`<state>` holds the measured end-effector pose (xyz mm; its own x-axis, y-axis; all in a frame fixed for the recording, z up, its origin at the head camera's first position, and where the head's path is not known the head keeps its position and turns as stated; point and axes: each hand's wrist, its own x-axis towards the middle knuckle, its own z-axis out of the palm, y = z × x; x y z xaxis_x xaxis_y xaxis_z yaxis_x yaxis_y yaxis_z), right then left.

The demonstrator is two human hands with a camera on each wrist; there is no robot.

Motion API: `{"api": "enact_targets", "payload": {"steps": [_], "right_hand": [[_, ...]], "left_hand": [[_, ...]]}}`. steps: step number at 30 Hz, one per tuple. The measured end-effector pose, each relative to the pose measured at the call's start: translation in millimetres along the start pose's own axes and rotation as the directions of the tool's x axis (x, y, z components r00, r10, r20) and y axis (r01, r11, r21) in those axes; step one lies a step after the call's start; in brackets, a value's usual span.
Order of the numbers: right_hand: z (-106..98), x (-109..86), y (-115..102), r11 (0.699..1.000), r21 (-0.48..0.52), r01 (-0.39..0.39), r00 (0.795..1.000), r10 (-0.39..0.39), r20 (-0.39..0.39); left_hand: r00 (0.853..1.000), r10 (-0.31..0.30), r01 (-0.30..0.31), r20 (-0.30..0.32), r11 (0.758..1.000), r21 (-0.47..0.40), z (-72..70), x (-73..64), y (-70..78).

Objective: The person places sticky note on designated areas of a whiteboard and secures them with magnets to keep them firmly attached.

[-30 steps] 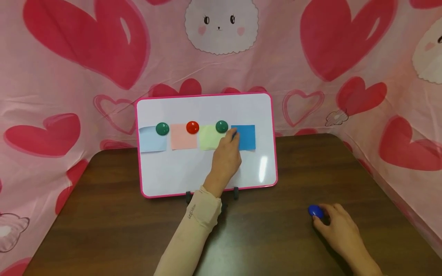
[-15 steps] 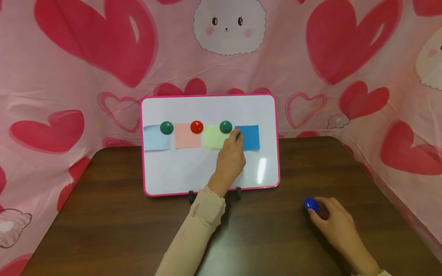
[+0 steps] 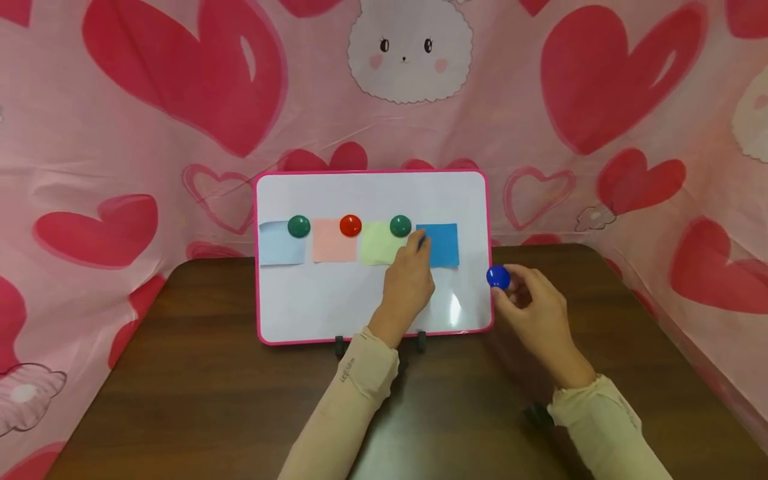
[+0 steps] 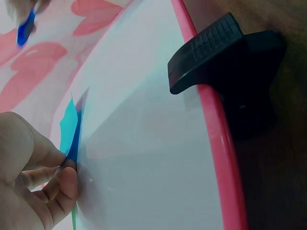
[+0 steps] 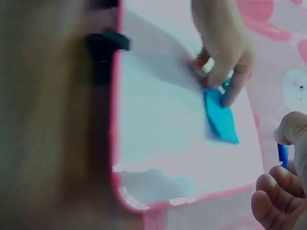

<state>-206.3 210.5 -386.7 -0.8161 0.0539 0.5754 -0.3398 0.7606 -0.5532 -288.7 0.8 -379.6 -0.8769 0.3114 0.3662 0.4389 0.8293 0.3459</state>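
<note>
On the whiteboard (image 3: pixel 336 307), my left hand (image 3: pixel 410 287) pinches the left edge of a blue sticky note (image 3: pixel 445 247). The left wrist view shows that blue paper (image 4: pixel 70 127) standing out from the board beyond the thumb and fingers. Just past the board's right edge, my right hand (image 3: pixel 540 313) holds a round blue magnet (image 3: pixel 498 277) between thumb and fingers. In the right wrist view the magnet (image 5: pixel 283 154) is seen edge-on. A green magnet (image 3: pixel 401 226) sits at the top right corner of a light green note (image 3: pixel 381 245), beside my left fingertips.
Farther left, a red magnet (image 3: pixel 351 225) holds a pink note (image 3: pixel 333 241) and another green magnet (image 3: pixel 299 227) a pale blue note (image 3: pixel 281 245). Black stand clips (image 3: pixel 422 341) support the board on the brown table (image 3: pixel 198 380). Behind hangs a pink heart-patterned cloth (image 3: pixel 324 80).
My right hand has lifted the blue magnet from low over the table, up and left to the board's right edge. My left hand stays at the blue note. The head view has shifted slightly.
</note>
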Motion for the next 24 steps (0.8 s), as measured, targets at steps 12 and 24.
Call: {"api": "enact_targets", "payload": {"steps": [12,24], "right_hand": [[45,61.6,-11,0.999,0.047,-0.010,0.993,0.016,-0.116],[80,83.7,-11,0.998,0.064,-0.012,0.999,0.015,-0.045]], "left_hand": [[1.000,0.017,-0.017,0.006,0.998,0.055,1.7,0.3,1.1],[1.000,0.018,-0.020,0.022,0.998,0.066,2.1,2.0,0.6]]}}
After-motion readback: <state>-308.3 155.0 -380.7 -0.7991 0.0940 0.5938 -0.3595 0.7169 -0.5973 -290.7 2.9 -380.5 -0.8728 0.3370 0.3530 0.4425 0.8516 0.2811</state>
